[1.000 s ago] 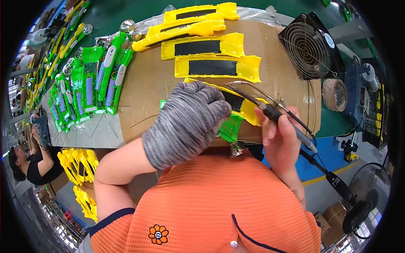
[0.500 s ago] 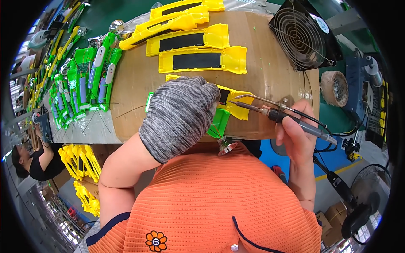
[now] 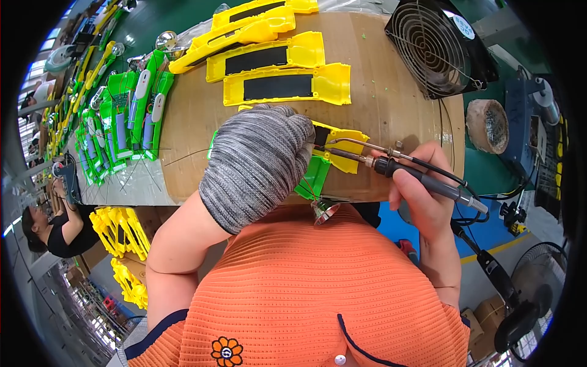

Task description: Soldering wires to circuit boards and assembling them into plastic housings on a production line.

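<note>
My left hand (image 3: 260,162), in a grey striped knitted glove, is closed over a green plastic casing (image 3: 314,176) at the table's near edge. Its fingertips are hidden. A shiny lamp reflector (image 3: 325,211) hangs by thin wires from the casing, close to my orange shirt. Beneath or beside the casing lies a yellow plastic shell (image 3: 346,142) with a black pad, partly covered by the glove. In my bare right hand (image 3: 422,189) is a soldering iron (image 3: 422,181) with a thin metal tube fixed along it. Its tip reaches left, beside my gloved fingers and over the yellow shell.
Several yellow shells (image 3: 333,84) with black pads lie farther back on the cardboard (image 3: 391,116). Wired green casings (image 3: 125,116) are grouped at left. A black fan (image 3: 428,52) stands back right, near a tape roll (image 3: 487,126). Another person (image 3: 61,226) sits at far left.
The soldering iron and my right hand have moved left, bringing the tip up to my gloved fingers. My left hand keeps its closed hold on the casing.
</note>
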